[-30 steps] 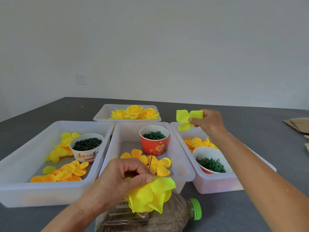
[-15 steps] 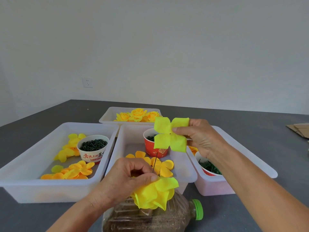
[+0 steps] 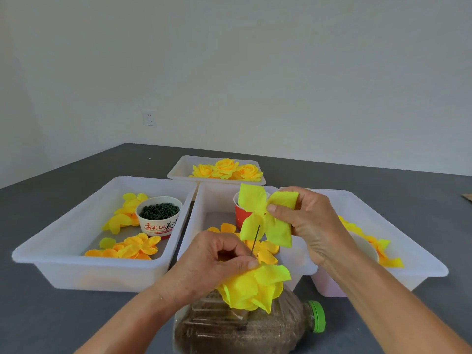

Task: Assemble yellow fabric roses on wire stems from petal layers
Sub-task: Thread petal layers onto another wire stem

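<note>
Dark grey tabletop (image 3: 63,315) in front of me. Four white plastic bins sit on it: left bin (image 3: 76,251) w/ loose yellow/orange petals and a paper cup of dark green bits, middle bin (image 3: 204,200) touching its right side, right bin (image 3: 421,259) just beside that, and a smaller far bin (image 3: 178,169) behind w/ finished yellow roses. Nearest me, a clear plastic bottle (image 3: 255,328) lies on its side, green cap pointing right, brownish filling. Cardboard edge (image 3: 467,198) at far right.
</note>
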